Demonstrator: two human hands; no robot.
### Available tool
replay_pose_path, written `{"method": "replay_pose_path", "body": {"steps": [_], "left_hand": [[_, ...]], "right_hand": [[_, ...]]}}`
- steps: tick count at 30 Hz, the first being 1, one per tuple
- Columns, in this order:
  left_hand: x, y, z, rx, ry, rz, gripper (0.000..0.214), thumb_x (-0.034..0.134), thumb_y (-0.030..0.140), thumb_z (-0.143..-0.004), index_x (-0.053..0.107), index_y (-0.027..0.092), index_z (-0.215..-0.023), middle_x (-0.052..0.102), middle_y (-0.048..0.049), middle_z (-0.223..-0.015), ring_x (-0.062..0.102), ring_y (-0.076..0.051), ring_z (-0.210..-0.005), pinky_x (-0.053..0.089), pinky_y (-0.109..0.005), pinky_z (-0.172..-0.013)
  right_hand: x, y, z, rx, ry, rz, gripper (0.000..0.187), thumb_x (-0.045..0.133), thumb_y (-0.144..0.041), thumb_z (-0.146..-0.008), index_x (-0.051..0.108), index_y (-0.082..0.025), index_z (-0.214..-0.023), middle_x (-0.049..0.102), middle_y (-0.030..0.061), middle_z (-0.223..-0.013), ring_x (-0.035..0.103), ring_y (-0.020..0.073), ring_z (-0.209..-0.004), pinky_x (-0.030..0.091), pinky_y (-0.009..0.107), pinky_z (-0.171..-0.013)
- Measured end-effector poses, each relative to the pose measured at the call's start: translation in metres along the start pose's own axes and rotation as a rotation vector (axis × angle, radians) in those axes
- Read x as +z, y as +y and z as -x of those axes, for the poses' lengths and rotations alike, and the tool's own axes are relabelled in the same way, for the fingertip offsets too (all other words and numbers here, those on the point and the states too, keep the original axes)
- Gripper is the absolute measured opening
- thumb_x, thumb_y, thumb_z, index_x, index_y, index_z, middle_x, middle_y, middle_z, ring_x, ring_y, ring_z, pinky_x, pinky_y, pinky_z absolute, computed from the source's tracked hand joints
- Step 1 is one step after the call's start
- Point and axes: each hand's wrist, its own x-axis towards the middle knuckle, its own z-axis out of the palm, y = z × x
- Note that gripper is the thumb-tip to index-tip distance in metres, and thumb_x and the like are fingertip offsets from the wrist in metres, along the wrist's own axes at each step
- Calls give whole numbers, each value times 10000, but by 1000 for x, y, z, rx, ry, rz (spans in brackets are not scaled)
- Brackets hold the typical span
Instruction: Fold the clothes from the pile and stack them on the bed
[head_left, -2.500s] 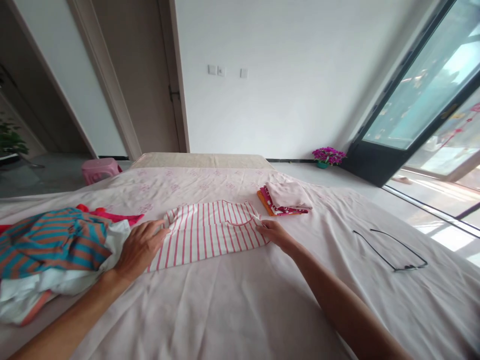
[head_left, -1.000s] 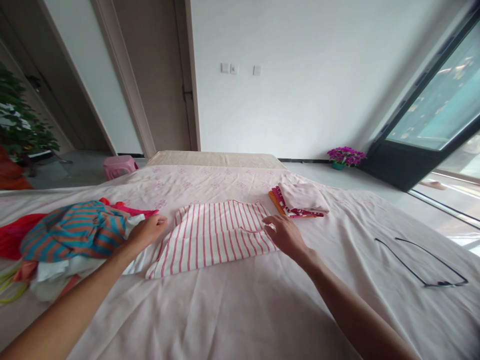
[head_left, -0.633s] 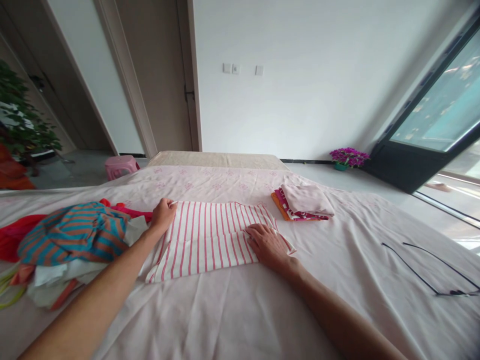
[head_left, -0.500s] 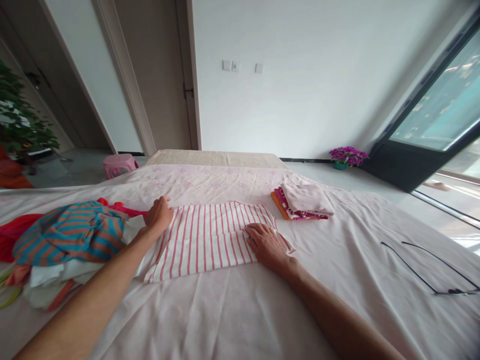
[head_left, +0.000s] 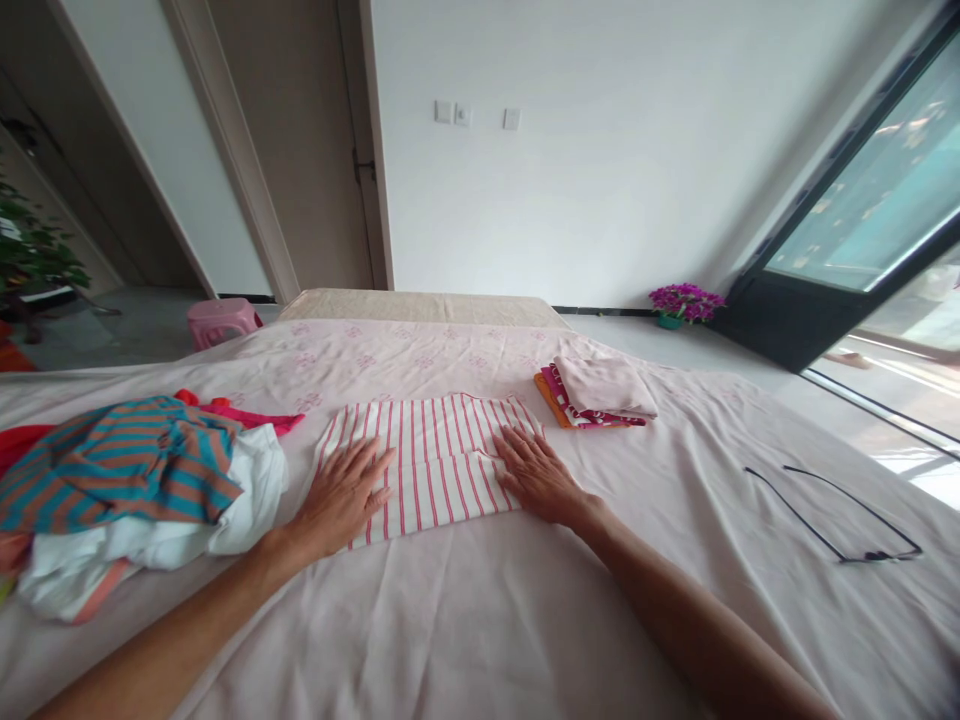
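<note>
**Left hand [head_left: 345, 498] and right hand [head_left: 541, 475] lie on the shirt [head_left: 442, 480]**

The left hand has just come down from the far corner. Now both are open and flat, gripping nothing, so both ends look pressed smooth. The shirt lies on the sheet [head_left: 465, 630], between the heap [head_left: 127, 465] and, a bit farther off, the stack [head_left: 607, 388].

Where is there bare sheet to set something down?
The sheet is bare between the folded stack and the glasses, and between the forearms, nearer than the striped shirt. Crowded: left, where the clothes heap lies close to the left hand.
</note>
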Motion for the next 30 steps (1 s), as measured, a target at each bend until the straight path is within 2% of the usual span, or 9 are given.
{"method": "replay_pose_path", "body": {"steps": [3,6,10,12,16,19,22,26,30], "left_hand": [[2,-9,12,-37,-12,-44,565,387,493,-981,455,234,-1478,397,-142,-1563,322,-324,-1455,288,-549,-1150],[4,-19,20,-62,-50,-41,605,378,543,-970,428,249,-1496,374,-132,-1579,299,-321,-1468,267,-539,-1161],[8,-39,17,-183,-73,-5,637,360,583,-955,442,239,-1485,367,-148,-1579,317,-347,-1457,302,-560,-1130],[9,-50,7,-227,-60,23,603,349,552,-962,484,227,-1451,400,-146,-1560,346,-335,-1443,314,-541,-1131],[10,-66,-29,-288,-15,67,487,392,415,-943,608,171,-1305,515,-149,-1462,428,-288,-1390,336,-438,-1146],[10,-77,-58,-328,48,92,434,462,313,-887,615,183,-1272,567,-119,-1414,444,-255,-1375,324,-395,-1162],[12,-90,-81,-364,60,101,450,508,268,-843,603,191,-1276,611,-104,-1364,470,-253,-1351,329,-397,-1154],[14,-104,-98,-401,6,124,423,555,275,-802,654,176,-1201,715,-116,-1159,625,-261,-1138,449,-365,-1013],[8,-106,-100,-402,-18,152,253,567,333,-802,722,206,-957,743,-91,-980,669,-247,-928,495,-334,-866]], "right_hand": [[1,15,6,81,-32,33,609,302,-480,-1035,307,-165,-1556,229,118,-1624,191,281,-1506,170,504,-1208],[-9,24,7,130,-66,25,609,296,-488,-1033,311,-170,-1552,255,109,-1621,237,298,-1490,205,539,-1186],[-30,29,-6,183,-45,-41,492,310,-428,-1035,512,-206,-1426,492,98,-1497,395,284,-1406,309,486,-1139],[-37,29,-19,188,-4,-91,468,320,-403,-1034,542,-200,-1393,530,100,-1461,412,263,-1393,333,435,-1125],[-38,26,-51,141,6,-159,458,407,-321,-1001,493,-202,-1435,460,91,-1519,403,237,-1394,341,380,-1117],[-31,32,-78,247,-31,-167,431,391,-214,-979,549,-225,-1381,543,76,-1444,491,221,-1308,399,338,-1053],[-25,44,-101,350,-36,-155,472,373,-155,-951,540,-206,-1390,580,109,-1390,528,246,-1259,448,353,-983],[-21,60,-123,476,-74,-137,518,502,-184,-867,556,-190,-1382,607,161,-1325,569,303,-1190,488,392,-891],[-25,65,-130,486,-114,-166,385,564,-204,-816,703,-230,-1173,706,97,-1113,656,245,-988,494,313,-770]]}}
